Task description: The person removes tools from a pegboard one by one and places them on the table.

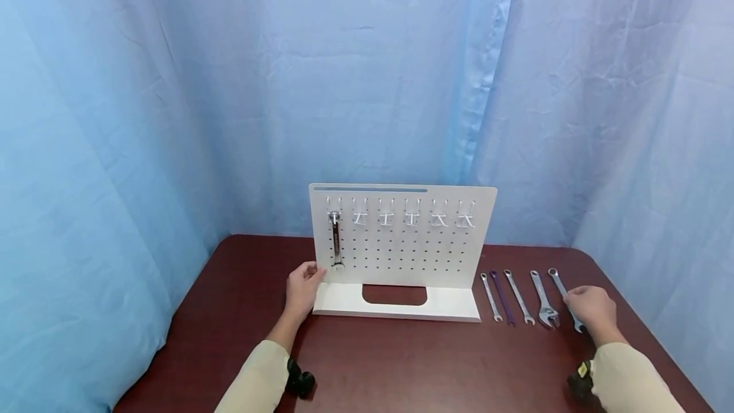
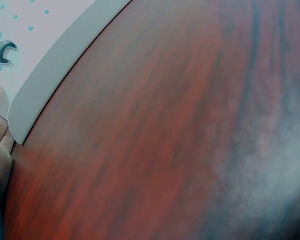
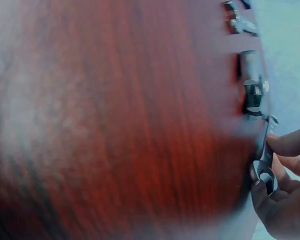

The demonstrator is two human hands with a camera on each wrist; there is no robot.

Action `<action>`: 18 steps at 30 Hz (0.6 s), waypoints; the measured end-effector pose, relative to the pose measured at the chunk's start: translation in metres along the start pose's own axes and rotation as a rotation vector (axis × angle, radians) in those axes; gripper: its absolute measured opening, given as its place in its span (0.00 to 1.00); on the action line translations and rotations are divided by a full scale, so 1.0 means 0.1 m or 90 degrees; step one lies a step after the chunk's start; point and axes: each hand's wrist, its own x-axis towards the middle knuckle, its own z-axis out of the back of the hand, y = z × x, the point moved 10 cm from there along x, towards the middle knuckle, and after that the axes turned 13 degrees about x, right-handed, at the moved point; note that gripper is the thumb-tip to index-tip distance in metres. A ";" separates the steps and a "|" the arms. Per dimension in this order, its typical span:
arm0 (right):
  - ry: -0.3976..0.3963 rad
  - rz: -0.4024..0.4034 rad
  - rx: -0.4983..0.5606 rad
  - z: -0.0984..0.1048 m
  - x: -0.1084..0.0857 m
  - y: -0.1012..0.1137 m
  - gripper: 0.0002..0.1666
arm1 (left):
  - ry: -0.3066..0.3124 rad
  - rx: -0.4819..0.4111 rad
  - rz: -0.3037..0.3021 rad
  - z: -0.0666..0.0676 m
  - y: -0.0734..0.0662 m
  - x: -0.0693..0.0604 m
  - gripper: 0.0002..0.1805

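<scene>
My left hand [image 1: 302, 290] grips the lower left edge of a white pegboard [image 1: 478, 225], with the thumb on its front face and fingers behind it. On the leftmost hook hangs a combination wrench [image 1: 336, 242], its open end down; that end also shows in the left wrist view. At the right of the table, my right hand [image 1: 594, 311] pinches the rightmost combination wrench [image 1: 556, 278] between thumb and fingers. In the right wrist view the wrench's open end [image 3: 266, 178] shows beside the fingertips. An adjustable wrench [image 1: 541, 292] lies just left of it.
Further left lie a silver combination wrench [image 1: 518, 296], a purple wrench [image 1: 503, 298] and a small silver wrench [image 1: 490, 298]. Several white hooks [image 1: 411, 218] line the board's top, right of the hung wrench. Blue curtains [image 1: 367, 81] surround the dark red table [image 1: 401, 362].
</scene>
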 end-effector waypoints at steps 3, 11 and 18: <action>-0.015 -0.009 -0.013 0.02 -0.02 0.01 0.18 | 0.000 0.002 0.007 0.00 0.00 0.01 0.12; -0.016 -0.028 -0.011 -0.02 -0.06 -0.02 0.16 | -0.003 0.011 0.013 0.00 0.05 -0.01 0.13; -0.069 -0.037 0.003 0.04 -0.05 0.00 0.15 | 0.001 0.017 0.007 -0.01 0.02 0.04 0.13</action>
